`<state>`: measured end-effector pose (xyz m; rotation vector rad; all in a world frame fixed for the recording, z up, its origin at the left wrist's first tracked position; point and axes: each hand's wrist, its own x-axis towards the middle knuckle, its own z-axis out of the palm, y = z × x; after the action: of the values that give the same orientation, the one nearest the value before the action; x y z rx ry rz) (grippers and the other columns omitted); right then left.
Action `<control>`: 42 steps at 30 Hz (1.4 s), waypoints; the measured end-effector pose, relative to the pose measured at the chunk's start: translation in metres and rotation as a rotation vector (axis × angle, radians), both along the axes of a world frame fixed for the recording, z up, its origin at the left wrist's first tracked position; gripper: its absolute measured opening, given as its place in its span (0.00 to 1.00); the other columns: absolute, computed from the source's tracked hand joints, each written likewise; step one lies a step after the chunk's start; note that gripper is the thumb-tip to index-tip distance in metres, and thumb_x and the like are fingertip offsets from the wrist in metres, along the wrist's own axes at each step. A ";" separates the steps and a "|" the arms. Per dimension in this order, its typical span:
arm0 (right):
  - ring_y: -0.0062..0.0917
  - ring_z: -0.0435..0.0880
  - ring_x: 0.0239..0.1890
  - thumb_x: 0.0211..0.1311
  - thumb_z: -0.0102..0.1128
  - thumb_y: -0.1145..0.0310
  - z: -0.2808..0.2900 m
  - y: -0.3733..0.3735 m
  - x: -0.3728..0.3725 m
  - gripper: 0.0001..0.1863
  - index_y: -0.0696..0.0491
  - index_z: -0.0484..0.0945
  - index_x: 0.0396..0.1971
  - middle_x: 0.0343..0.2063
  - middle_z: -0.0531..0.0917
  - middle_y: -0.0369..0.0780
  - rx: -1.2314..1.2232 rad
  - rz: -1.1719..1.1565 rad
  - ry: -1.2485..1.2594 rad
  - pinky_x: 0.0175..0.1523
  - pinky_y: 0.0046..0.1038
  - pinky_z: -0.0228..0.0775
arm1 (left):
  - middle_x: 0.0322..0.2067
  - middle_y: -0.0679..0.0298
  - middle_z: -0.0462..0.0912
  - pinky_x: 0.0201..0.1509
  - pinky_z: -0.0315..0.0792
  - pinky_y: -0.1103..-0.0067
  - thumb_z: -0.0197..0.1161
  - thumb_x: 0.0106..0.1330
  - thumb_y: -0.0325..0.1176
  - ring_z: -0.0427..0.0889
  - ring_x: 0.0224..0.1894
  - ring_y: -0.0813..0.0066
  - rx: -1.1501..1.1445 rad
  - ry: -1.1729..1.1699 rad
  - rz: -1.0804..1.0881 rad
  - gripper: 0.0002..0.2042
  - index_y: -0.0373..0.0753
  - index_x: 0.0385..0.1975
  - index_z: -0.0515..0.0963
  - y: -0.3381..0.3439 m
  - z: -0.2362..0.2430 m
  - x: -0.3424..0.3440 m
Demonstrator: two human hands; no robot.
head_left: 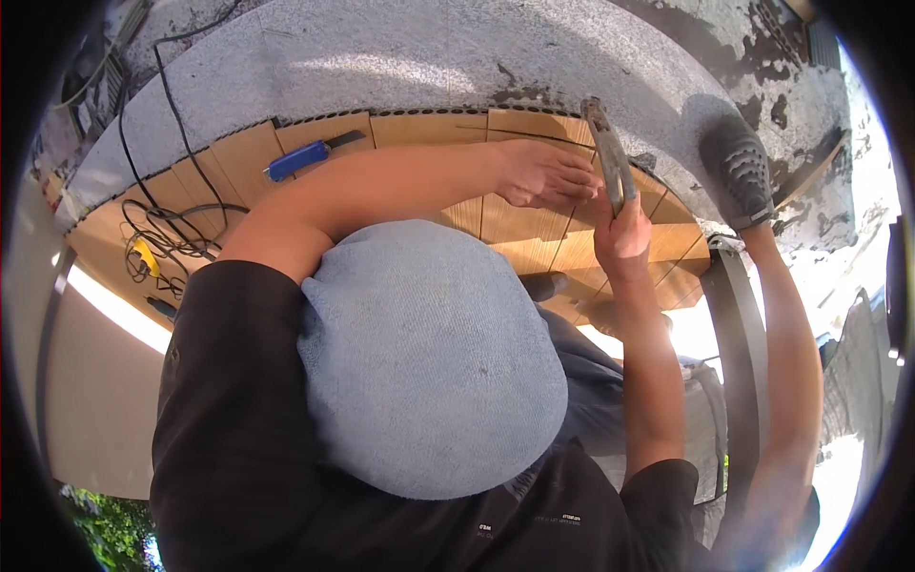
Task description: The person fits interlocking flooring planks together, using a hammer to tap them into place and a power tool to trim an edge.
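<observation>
My left hand [545, 175] reaches across from the left, low over wood-grain planks [429, 131]. Its fingers are drawn together at the tips, close to my right hand [624, 234]; whatever they pinch, if anything, is hidden. My right hand is closed around a long, worn grey metal tool [610, 153], whose far end points up past the planks' edge. A narrow slot shows in the tool near my grip, but its exact kind is unclear. A blue utility knife [299, 160] with a dark blade lies on the planks, above my left forearm.
Black cable [157, 214] lies coiled on the left planks, beside a yellow piece [145, 257]. A dark holed strip [329, 116] edges the boards, with speckled grey stone [381, 57] beyond. Rounded pale blue cloth [438, 362] fills the middle. A dark shoe [739, 172] stands at right.
</observation>
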<state>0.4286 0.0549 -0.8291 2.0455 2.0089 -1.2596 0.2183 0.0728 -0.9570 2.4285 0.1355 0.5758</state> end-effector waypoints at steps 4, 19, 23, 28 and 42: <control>0.49 0.88 0.31 0.64 0.63 0.75 0.031 0.009 -0.012 0.15 0.62 0.76 0.49 0.32 0.86 0.53 0.341 0.133 0.168 0.35 0.41 0.81 | 0.66 0.56 0.75 0.83 0.54 0.65 0.51 0.72 0.34 0.64 0.76 0.63 -0.030 0.070 0.003 0.20 0.32 0.59 0.77 0.003 0.013 0.002; 0.52 0.88 0.41 0.65 0.64 0.73 0.024 -0.002 -0.013 0.19 0.59 0.75 0.55 0.44 0.85 0.52 0.154 0.147 0.142 0.41 0.43 0.83 | 0.61 0.57 0.78 0.81 0.59 0.66 0.56 0.71 0.36 0.69 0.73 0.62 -0.195 -0.027 -0.001 0.16 0.32 0.48 0.83 0.006 0.008 0.000; 0.55 0.87 0.39 0.71 0.63 0.67 0.021 -0.003 -0.031 0.17 0.57 0.75 0.55 0.37 0.86 0.54 -0.065 0.030 0.086 0.40 0.47 0.80 | 0.66 0.58 0.76 0.84 0.52 0.67 0.54 0.71 0.34 0.65 0.75 0.62 0.040 0.024 0.031 0.17 0.34 0.54 0.80 -0.004 0.010 -0.010; 0.55 0.86 0.39 0.71 0.65 0.65 0.027 0.005 -0.054 0.17 0.55 0.77 0.54 0.38 0.86 0.53 -0.171 0.060 0.075 0.39 0.46 0.79 | 0.75 0.63 0.66 0.84 0.52 0.66 0.50 0.75 0.36 0.62 0.77 0.62 -0.137 0.238 -0.158 0.23 0.40 0.68 0.71 -0.006 0.022 -0.019; 0.49 0.89 0.40 0.66 0.67 0.71 0.030 0.003 -0.037 0.17 0.56 0.77 0.52 0.41 0.88 0.49 0.080 0.188 0.183 0.43 0.39 0.82 | 0.73 0.59 0.66 0.84 0.52 0.65 0.51 0.73 0.37 0.63 0.76 0.61 0.112 0.134 -0.031 0.23 0.42 0.67 0.72 -0.013 0.011 -0.015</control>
<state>0.3912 0.0579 -0.7996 1.7768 2.3018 -1.3947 0.2031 0.0600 -0.9460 2.5738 0.1236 0.4163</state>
